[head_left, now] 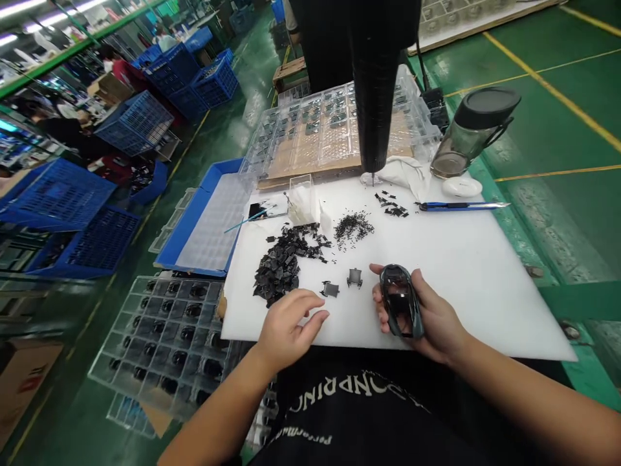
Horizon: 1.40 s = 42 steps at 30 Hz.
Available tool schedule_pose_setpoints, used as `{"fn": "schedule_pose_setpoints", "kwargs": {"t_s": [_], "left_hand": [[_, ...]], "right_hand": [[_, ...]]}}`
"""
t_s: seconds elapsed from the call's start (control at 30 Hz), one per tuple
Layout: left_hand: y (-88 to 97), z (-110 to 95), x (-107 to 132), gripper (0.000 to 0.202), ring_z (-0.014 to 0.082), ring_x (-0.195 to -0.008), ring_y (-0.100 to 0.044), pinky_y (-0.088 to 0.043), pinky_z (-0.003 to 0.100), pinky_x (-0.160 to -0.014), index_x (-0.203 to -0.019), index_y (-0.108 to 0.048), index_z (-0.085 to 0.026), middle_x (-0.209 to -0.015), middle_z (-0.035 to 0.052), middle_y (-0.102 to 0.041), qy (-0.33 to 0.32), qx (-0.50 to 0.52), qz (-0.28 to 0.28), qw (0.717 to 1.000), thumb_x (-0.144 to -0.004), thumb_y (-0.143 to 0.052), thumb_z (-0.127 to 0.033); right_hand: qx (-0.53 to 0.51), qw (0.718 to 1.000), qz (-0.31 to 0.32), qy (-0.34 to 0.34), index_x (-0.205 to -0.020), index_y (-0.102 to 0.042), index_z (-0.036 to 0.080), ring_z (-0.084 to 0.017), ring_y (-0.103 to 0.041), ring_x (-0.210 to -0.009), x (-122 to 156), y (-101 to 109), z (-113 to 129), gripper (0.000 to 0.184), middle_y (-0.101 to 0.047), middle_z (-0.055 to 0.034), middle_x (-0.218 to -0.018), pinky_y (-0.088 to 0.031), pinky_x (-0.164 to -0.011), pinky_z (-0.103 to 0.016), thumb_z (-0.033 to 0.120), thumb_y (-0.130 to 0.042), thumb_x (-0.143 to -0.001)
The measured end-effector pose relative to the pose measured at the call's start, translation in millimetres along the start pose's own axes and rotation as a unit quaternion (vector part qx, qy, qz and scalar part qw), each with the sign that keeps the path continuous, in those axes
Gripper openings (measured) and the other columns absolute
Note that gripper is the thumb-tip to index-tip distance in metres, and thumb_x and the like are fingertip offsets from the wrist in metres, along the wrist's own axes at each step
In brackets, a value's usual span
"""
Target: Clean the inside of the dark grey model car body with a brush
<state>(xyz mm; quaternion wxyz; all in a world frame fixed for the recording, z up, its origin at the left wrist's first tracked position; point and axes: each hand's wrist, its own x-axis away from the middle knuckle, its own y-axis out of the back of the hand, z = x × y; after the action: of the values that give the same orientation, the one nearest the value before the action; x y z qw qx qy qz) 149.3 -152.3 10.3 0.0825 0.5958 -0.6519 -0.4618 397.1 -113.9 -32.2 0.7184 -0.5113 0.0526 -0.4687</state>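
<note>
My right hand (434, 317) is wrapped around a glossy black model car body (400, 301), with its long opening facing up. My left hand (291, 327) hovers over the front edge of the white foam sheet (466, 272), thumb and forefinger apart and nothing between them. Just beyond its fingertips lies a small dark grey part with thin arms (331, 289). A similar grey part (354, 277) sits a little to the right, between my two hands. A heap of flat black pieces (279, 265) is left of these, and a pile of tiny black bits (354, 228) lies farther back.
A black powered screwdriver (376, 123) hangs over the back of the sheet. A blue-handled knife (460, 206), a white oval case (462, 188) and a bottle (458, 139) are back right. Leftward are a blue tray (167, 255) and a clear tray of black shells (130, 336).
</note>
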Motion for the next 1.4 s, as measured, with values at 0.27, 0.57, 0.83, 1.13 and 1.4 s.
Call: {"fn": "schedule_pose_setpoints", "kwargs": {"t_s": [0.27, 0.57, 0.83, 1.13, 1.4], "left_hand": [[-29.8, 20, 29, 0.016, 0.0133, -0.069, -0.059, -0.050, 0.024, -0.055, -0.097, -0.064, -0.017, -0.083, 0.0066, -0.065, 0.037, 0.034, -0.004, 0.999, -0.084, -0.061, -0.009], [-31.1, 12, 21, 0.010, 0.0132, -0.065, -0.060, -0.049, 0.022, -0.052, -0.092, -0.064, -0.017, -0.077, 0.0061, -0.065, 0.032, 0.035, -0.018, 0.999, -0.085, -0.059, -0.011], [-37.1, 21, 29, 0.013, 0.0168, -0.072, -0.062, -0.052, 0.028, -0.060, -0.095, -0.065, -0.018, -0.079, 0.0072, -0.067, 0.056, 0.061, 0.007, 0.997, -0.085, -0.059, -0.013], [-38.7, 26, 36, 0.016, 0.0151, -0.073, -0.059, -0.048, 0.027, -0.060, -0.096, -0.065, -0.017, -0.081, 0.0067, -0.065, 0.072, 0.078, 0.018, 0.994, -0.083, -0.061, -0.009], [-36.3, 24, 33, 0.015, 0.0126, -0.071, -0.058, -0.047, 0.024, -0.060, -0.094, -0.065, -0.015, -0.081, 0.0056, -0.064, 0.064, 0.077, 0.018, 0.995, -0.083, -0.061, -0.005]], "right_hand": [[-0.004, 1.000, 0.019, 0.007, -0.132, -0.052, 0.019, -0.018, -0.058, -0.063, 0, -7, 2, 0.052, -0.062, -0.0059, -0.087, -0.053, -0.056, -0.033, 0.054, -0.031, -0.099], [0.000, 1.000, -0.017, -0.007, -0.124, -0.059, 0.020, -0.017, -0.056, -0.058, 1, -19, 9, 0.050, -0.062, -0.0053, -0.081, -0.052, -0.051, -0.030, 0.056, -0.038, -0.097], [-0.017, 1.000, -0.004, -0.012, -0.133, -0.054, 0.021, -0.019, -0.057, -0.063, 1, -1, 3, 0.053, -0.062, -0.0061, -0.087, -0.053, -0.054, -0.033, 0.056, -0.037, -0.097], [-0.027, 1.000, 0.006, -0.009, -0.131, -0.054, 0.020, -0.018, -0.059, -0.063, 0, -3, 3, 0.052, -0.063, -0.0068, -0.087, -0.053, -0.055, -0.032, 0.055, -0.032, -0.099], [-0.021, 1.000, 0.007, -0.003, -0.130, -0.055, 0.016, -0.018, -0.059, -0.062, 1, -7, 3, 0.055, -0.063, -0.0080, -0.086, -0.054, -0.054, -0.031, 0.054, -0.028, -0.100]]}}
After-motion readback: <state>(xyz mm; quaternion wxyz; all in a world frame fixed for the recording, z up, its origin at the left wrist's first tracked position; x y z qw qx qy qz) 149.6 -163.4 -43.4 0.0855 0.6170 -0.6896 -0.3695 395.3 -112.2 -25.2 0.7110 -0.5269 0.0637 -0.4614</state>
